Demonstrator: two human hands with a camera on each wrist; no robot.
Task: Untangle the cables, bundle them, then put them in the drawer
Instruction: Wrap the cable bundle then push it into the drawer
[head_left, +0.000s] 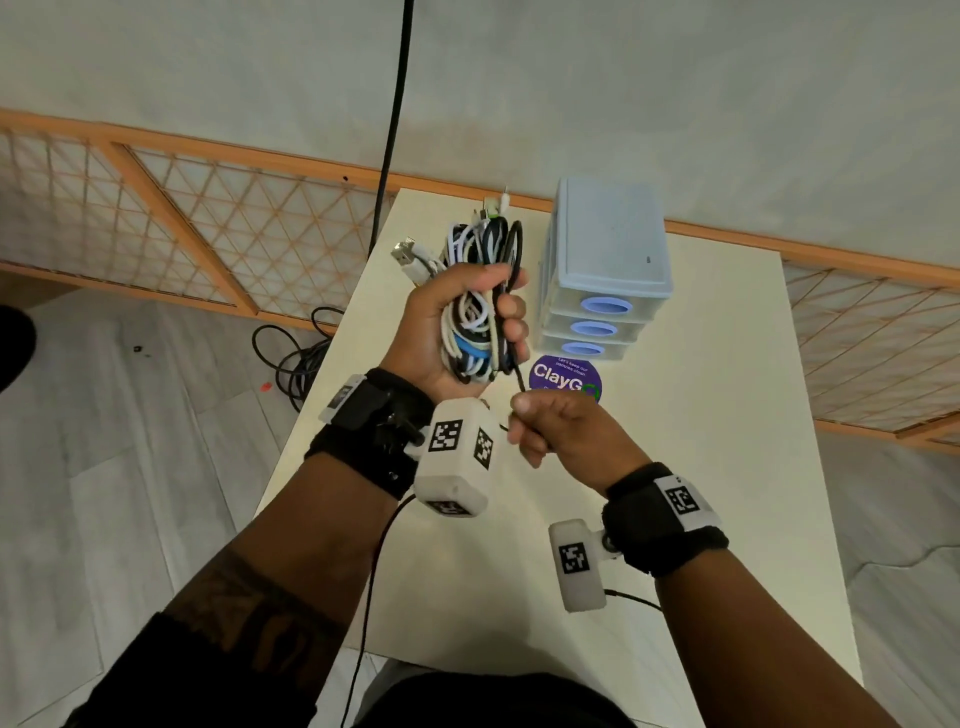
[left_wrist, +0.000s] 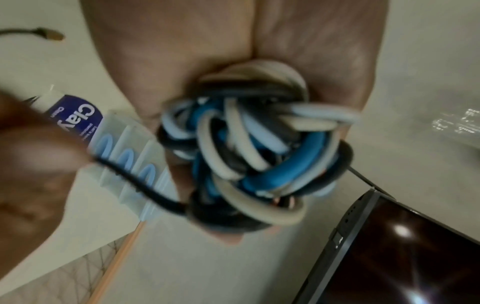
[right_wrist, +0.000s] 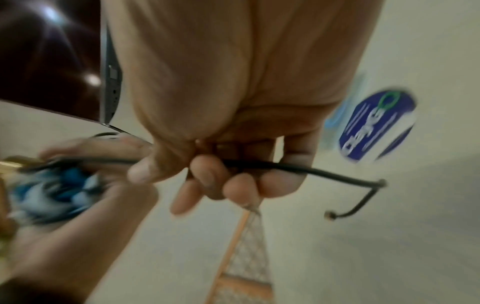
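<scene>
Cables sit coiled in the clenched left hand above the bench; the right hand, at 5 o'clock, pinches a black cable. Hard pulling could loosen the coil, away from the drawers.

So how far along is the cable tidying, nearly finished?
About midway. Done: the cables are gathered into one coil in the left hand. In hand: the right hand pinches a thin black cable running out of that coil. Left: the drawer unit on the table looks closed, nothing stowed yet.
</scene>
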